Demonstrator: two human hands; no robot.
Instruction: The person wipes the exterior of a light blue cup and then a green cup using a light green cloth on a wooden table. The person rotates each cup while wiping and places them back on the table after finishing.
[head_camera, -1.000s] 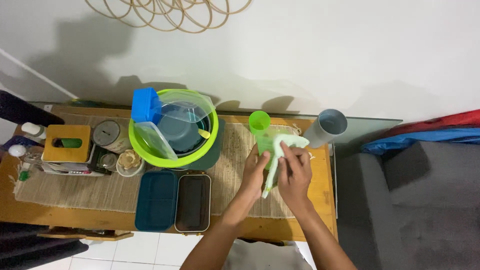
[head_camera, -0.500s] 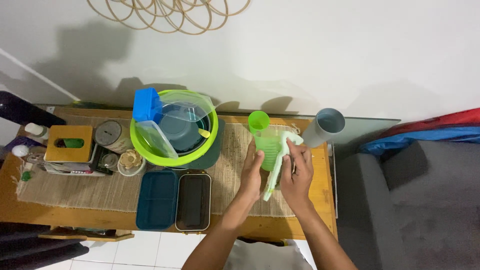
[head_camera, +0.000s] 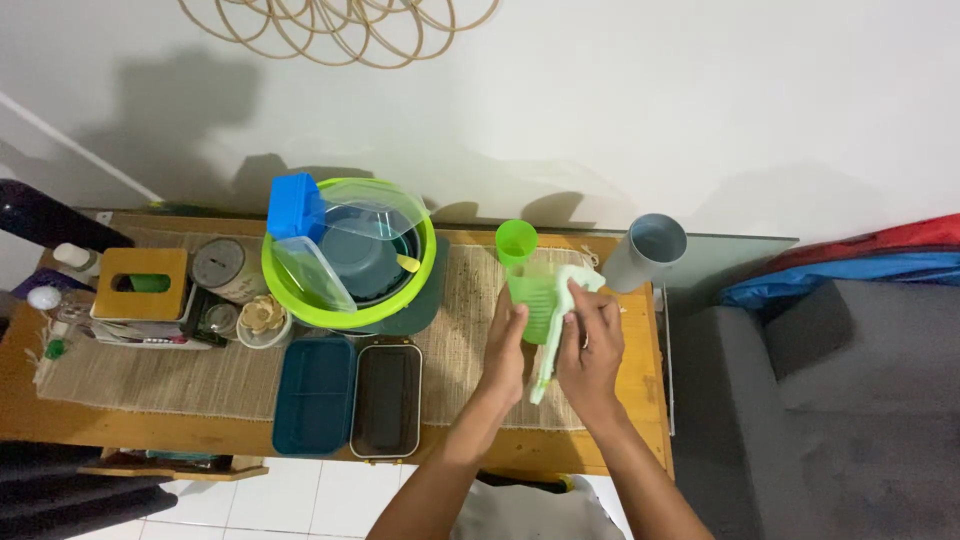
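Note:
My left hand (head_camera: 505, 345) grips a translucent green plastic cup (head_camera: 532, 298) from its left side, above the woven mat (head_camera: 455, 330). My right hand (head_camera: 590, 350) presses a pale green cloth (head_camera: 565, 310) against the cup's right side and rim; the cloth hangs down between my hands. A second, bright green cup (head_camera: 516, 242) stands upright just behind the held one. A grey cup (head_camera: 648, 251) stands at the table's far right corner.
A lime green bowl (head_camera: 290, 290) holds a dark bowl, clear lids and a blue box. Two rectangular containers, teal (head_camera: 314, 396) and brown (head_camera: 386, 399), lie at the front edge. A wooden tissue box (head_camera: 140, 283) and jars stand left. A grey sofa (head_camera: 830, 420) is right.
My right hand with the cloth has shifted slightly over the cup's side; the cup stays held in my left hand. The view drifted a little.

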